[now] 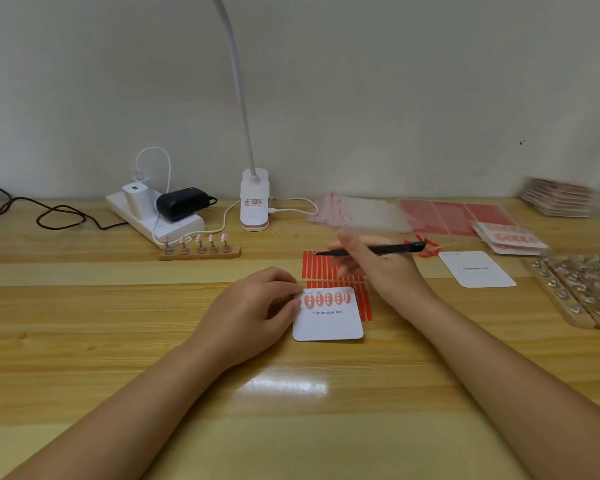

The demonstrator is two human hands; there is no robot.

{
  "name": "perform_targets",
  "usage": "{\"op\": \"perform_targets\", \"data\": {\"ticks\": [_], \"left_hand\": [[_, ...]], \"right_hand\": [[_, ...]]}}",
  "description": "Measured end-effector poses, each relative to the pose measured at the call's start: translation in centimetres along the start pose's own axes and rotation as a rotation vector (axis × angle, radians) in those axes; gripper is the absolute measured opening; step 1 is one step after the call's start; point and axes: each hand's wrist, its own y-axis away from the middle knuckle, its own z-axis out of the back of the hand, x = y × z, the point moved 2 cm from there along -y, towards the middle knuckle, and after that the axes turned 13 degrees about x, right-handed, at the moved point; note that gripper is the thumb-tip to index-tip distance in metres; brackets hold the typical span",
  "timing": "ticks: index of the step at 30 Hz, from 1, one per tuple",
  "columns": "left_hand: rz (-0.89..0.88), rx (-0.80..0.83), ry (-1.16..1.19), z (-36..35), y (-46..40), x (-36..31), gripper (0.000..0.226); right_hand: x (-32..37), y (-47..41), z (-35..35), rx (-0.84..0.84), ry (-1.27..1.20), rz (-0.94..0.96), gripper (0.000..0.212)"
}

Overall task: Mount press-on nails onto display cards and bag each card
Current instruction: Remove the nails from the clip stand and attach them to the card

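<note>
Both hands are working over the wooden surface (118, 341). The left hand (253, 317) is lying at the left edge of a white card (328, 323) and is pinching its upper left corner with curled fingers. This card is carrying a row of pink nails (328, 299) above the words "Handmade Nail". The right hand (371, 265) is gripping a black pen-like tool (371, 250), which is pointing to the left over a sheet of red strips (321, 266). The card is partly covering this sheet. A second white card (477, 269) is lying to the right, well apart. Near the wall, clear bags (361, 211) and red sheets (454, 218) are lying. On the left, a small wooden stand (200, 252) is holding five nails on pins, just in front of a white power strip (153, 216) and beside a clip lamp (254, 202).
</note>
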Motion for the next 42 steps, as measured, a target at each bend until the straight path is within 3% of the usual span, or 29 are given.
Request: {"op": "perform_targets", "data": {"ticks": [3, 9, 29, 38, 42], "left_hand": [[-0.005, 0.002, -0.012, 0.0, 0.0, 0.0, 0.032], [0.000, -0.002, -0.007, -0.1, -0.1, 0.1, 0.032], [0.009, 0.010, -0.003, -0.2, -0.1, 0.0, 0.033], [0.010, 0.004, -0.006, -0.2, -0.1, 0.0, 0.033], [0.005, -0.009, -0.004, -0.2, 0.0, 0.0, 0.033]], "right_hand": [[-0.6, -0.1, -0.4, 0.087, 0.111, 0.013, 0.005], [-1.0, 0.0, -0.7, 0.092, 0.149, 0.080, 0.021], [-0.5, 0.4, -1.2, 0.167, 0.570, 0.376, 0.006], [-0.9, 0.1, -1.1, 0.009, 0.434, 0.279, 0.025], [-0.8, 0.1, -0.6, -0.118, 0.288, 0.225, 0.023]]}}
